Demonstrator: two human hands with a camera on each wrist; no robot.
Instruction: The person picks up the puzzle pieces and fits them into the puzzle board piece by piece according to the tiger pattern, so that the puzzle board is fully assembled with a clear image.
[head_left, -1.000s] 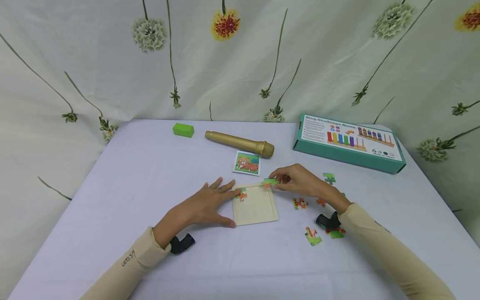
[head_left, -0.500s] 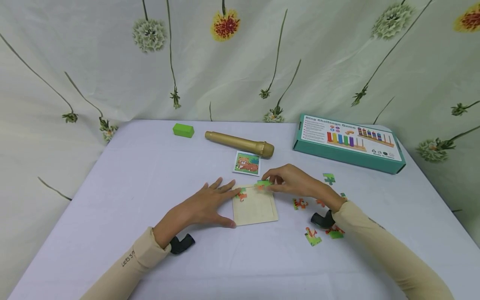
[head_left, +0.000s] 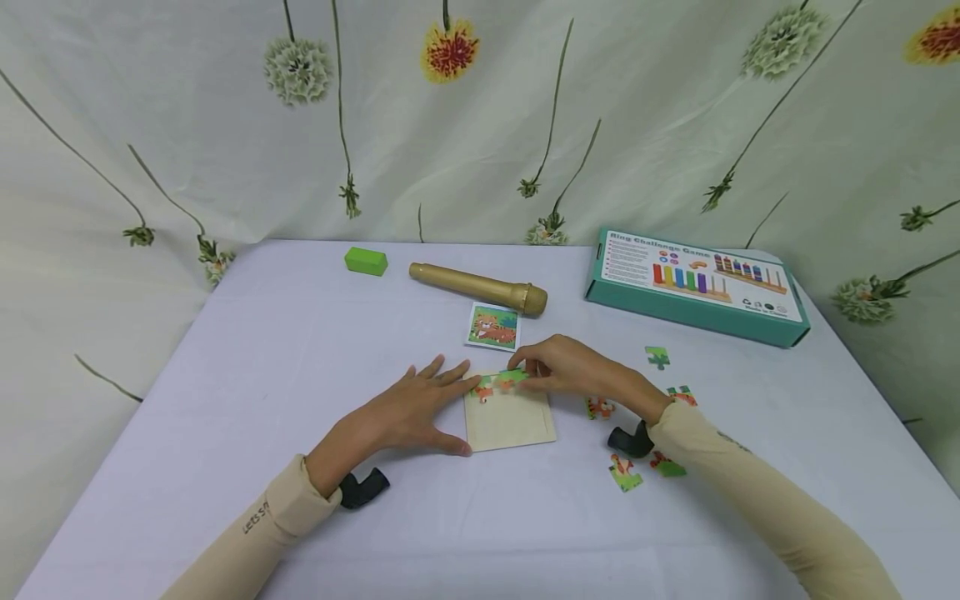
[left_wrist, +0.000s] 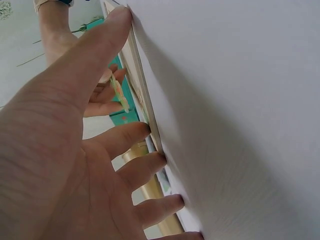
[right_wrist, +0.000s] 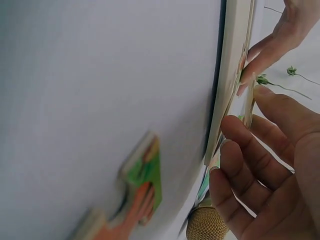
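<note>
A pale wooden puzzle board [head_left: 512,423] lies flat before me. My left hand [head_left: 408,408] spreads its straight fingers at the board's left side, thumb by the lower corner, index fingertip at a puzzle piece [head_left: 483,390] in the upper left corner. Between thumb and fingers my right hand [head_left: 570,367] pinches a green and orange puzzle piece [head_left: 512,379] over the board's top edge. In the left wrist view that pinched piece [left_wrist: 120,94] stands tilted, apart from the board. Just behind the board lies a tiger picture card [head_left: 493,326].
Several loose puzzle pieces lie right of the board, among them one green piece [head_left: 657,357] and one orange and green piece [head_left: 625,472]. A gold toy microphone [head_left: 480,286], a green block [head_left: 366,261] and a teal game box [head_left: 697,287] stand along the back.
My right hand has moved left with the pinched puzzle piece, from the board's upper right corner to beside the piece in the upper left. The left hand has stayed in place.
</note>
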